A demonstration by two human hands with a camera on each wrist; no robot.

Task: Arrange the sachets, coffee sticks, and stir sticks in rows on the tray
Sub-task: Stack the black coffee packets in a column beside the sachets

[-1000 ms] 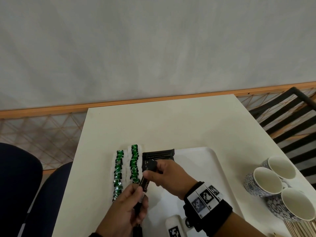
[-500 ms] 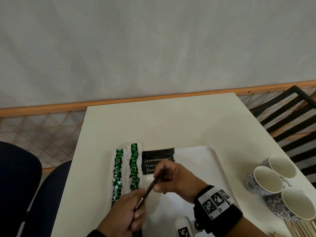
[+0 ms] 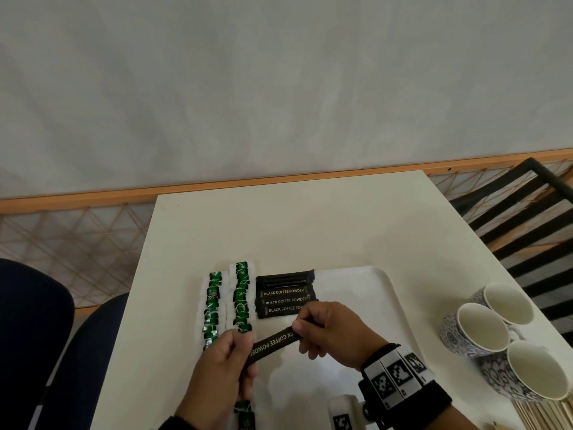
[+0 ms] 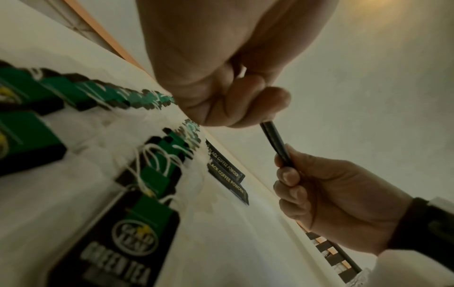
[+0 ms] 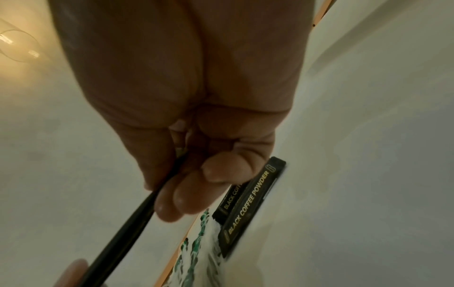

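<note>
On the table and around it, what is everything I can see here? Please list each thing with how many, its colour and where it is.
green tea bags: two rows, green and white, tray's left side
black coffee powder sticks: four laid, black, beside the tea rows
held coffee stick: one, black, above the tray
tray: one, white, on table
table: one, cream
cups: three, blue-patterned, table's right
wooden stir sticks: bundle, lower right
left hand: grips stick's near end
right hand: pinches far end
</note>
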